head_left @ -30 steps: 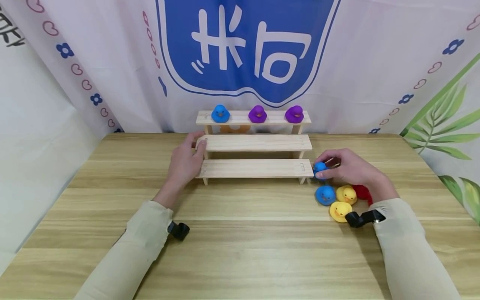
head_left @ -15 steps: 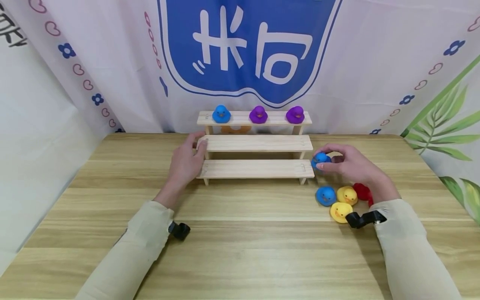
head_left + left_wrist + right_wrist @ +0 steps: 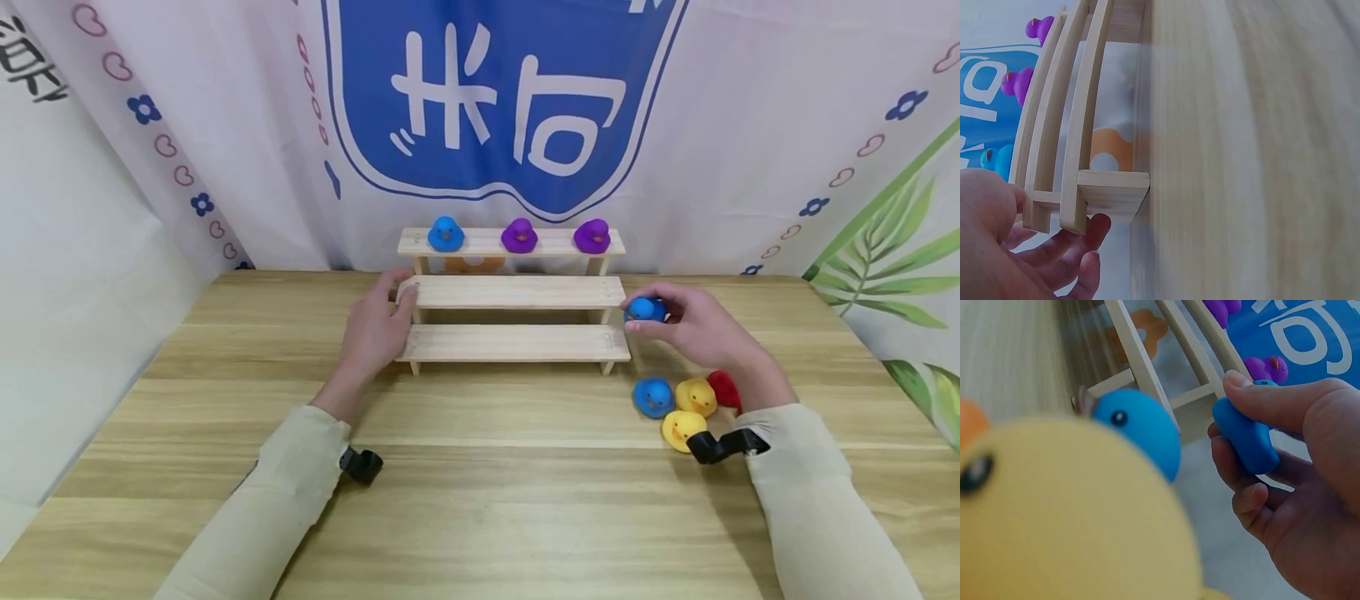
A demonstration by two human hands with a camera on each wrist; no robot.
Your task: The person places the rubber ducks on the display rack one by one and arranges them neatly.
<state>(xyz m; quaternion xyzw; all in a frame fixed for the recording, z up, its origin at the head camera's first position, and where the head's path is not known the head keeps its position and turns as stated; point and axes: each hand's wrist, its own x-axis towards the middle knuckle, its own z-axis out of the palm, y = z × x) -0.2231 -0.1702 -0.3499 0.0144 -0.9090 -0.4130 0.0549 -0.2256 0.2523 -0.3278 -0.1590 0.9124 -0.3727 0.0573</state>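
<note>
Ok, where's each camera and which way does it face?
Head: worn there, facing forward and down at the wooden stand; left grip, right grip and sleeves show.
Left wrist: worn there, facing along the stand from its left end; left grip shows.
Right wrist: worn there, facing past a blurred yellow duck toward the stand; right grip shows, holding a blue duck.
Both wrist views share the stand and purple ducks.

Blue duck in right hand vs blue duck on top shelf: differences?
The held duck is gripped in the right hand; the shelved duck sits untouched on the top board. The held duck is beside the right end of the rack; the shelved duck is near its left end. Both are blue.
</note>
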